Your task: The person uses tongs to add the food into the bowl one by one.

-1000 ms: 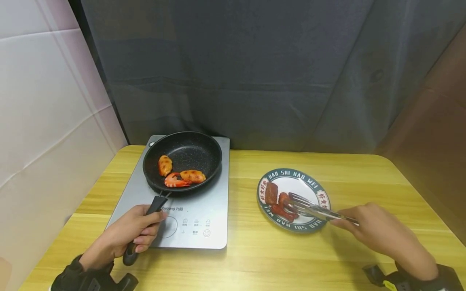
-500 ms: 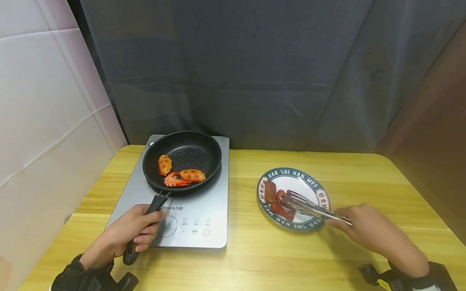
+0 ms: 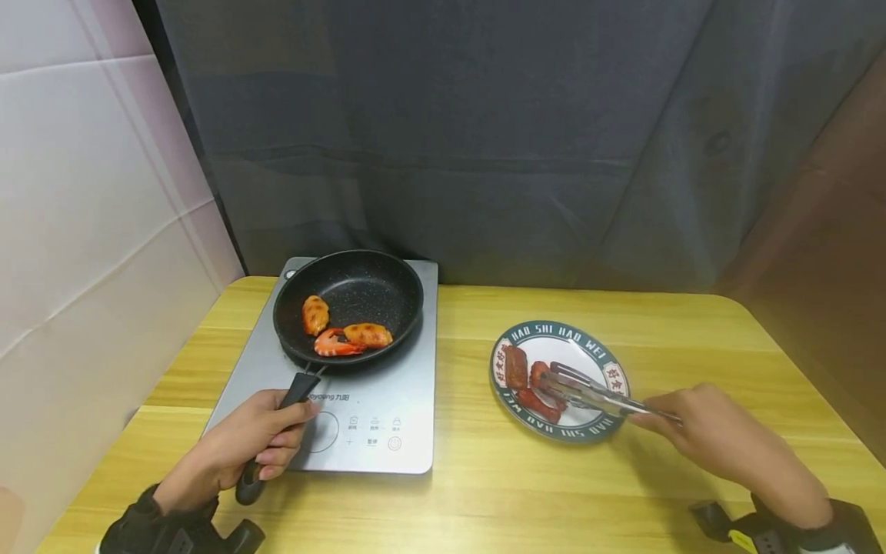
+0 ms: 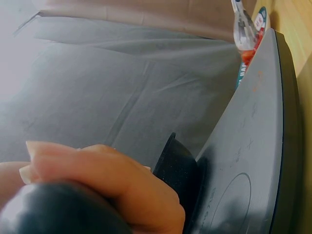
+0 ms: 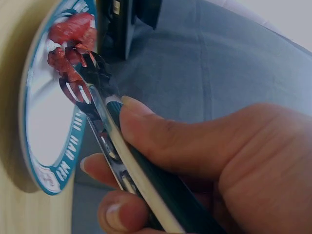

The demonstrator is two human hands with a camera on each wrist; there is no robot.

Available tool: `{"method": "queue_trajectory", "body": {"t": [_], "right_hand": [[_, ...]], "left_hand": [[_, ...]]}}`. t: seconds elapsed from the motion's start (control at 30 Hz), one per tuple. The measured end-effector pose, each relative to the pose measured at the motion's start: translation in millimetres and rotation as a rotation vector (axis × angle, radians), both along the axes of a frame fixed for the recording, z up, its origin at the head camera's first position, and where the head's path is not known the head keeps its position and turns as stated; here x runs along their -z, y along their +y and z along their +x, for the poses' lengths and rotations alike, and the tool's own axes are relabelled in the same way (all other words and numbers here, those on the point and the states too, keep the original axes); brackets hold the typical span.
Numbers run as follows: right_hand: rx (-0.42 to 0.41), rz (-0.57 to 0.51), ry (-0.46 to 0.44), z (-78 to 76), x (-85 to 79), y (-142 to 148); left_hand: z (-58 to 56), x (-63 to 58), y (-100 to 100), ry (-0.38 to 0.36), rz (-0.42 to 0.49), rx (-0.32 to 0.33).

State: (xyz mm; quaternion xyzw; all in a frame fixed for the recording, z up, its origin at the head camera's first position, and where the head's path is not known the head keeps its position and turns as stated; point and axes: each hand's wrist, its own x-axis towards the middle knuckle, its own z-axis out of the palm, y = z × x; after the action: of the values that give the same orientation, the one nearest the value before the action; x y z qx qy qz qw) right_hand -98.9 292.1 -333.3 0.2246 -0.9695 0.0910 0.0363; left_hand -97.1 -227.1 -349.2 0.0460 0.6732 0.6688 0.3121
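slanting left and away, tongs (image 3: pixel 602 398) sit pinched by right grip (image 3: pixel 706 431), left grip (image 3: pixel 252 435) clasping pan handle (image 3: pixel 301 388)

The frying pan (image 3: pixel 374 296) is black, white-speckled; inside it, dark-patched orange chicken wings (image 3: pixel 369 335); right of it, silver tongs (image 3: pixel 598 398) and a white plate (image 3: pixel 571 352), green-rimmed.

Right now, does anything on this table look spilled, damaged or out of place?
Nothing looks spilled or damaged. The only slightly odd bit is the plate: its food pieces are bunched on the side nearer the pan, so it looks lopsided.
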Motion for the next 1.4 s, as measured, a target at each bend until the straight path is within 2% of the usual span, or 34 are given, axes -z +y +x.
{"method": "queue_trajectory", "body": {"t": [0.17,0.37,0.47,0.8,1.07,1.4], "right_hand": [[0.007,0.011,0.021,-1.7,-9.2,2.8],[-0.044,-0.016,0.113,-9.8,-26.1,-7.0],[-0.081,-0.029,0.151,-16.2,-35.9,-16.9],[-0.19,-0.081,0.169,-42.8,-66.5,-64.1],[-0.187,-0.085,0.033,-63.2,-88.3,-110.9],[-0.272,-0.1,0.007,-94.0,-82.3,-157.5]], "left_hand": [[0.0,0.2,0.6,-0.003,-0.005,-0.007],[0.5,0.3,0.6,-0.008,-0.005,-0.011],[0.6,0.4,0.5,-0.006,-0.004,-0.011],[-0.3,2.2,0.3,0.001,-0.007,-0.013],[0.5,2.4,-0.9,-0.002,-0.003,-0.019],[0.6,0.9,0.9,0.0,-0.012,-0.024]]}}
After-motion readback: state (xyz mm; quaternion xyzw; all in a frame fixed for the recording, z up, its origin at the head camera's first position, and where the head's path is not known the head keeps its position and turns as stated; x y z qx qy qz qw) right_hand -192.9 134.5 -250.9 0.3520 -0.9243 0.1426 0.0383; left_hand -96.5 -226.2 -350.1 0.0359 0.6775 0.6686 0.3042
